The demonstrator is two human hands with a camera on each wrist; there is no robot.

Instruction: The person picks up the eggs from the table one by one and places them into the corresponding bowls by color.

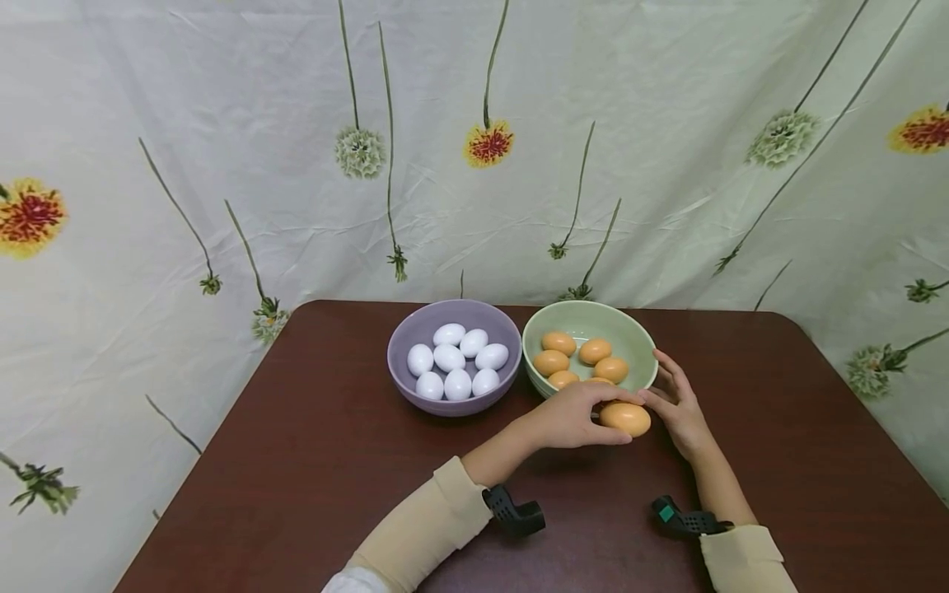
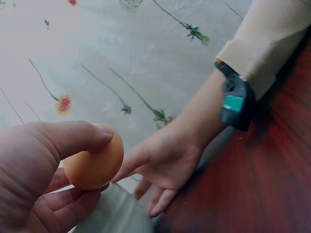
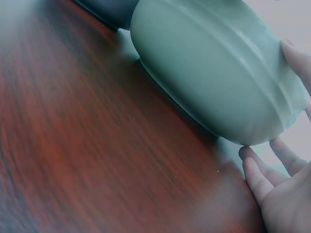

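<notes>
My left hand (image 1: 569, 416) pinches a brown egg (image 1: 627, 419) between thumb and fingers, above the near side of the green bowl (image 1: 586, 315). In the left wrist view the thumb lies over the top of this egg. Several brown eggs (image 1: 611, 370) lie inside the green bowl, the nearest partly hidden behind the left hand. At the bowl's right side, my right hand (image 1: 684, 416) touches the outer wall and rim with spread, fairly straight fingers. The right wrist view shows its fingertips (image 3: 250, 162) against the green bowl's lower wall.
A purple bowl (image 1: 400, 362) holding several white eggs (image 1: 449, 357) stands close to the left of the green bowl. Both bowls sit near the far edge of a dark red-brown table (image 1: 319, 461). Behind it hangs a pale flower-print cloth (image 1: 460, 214).
</notes>
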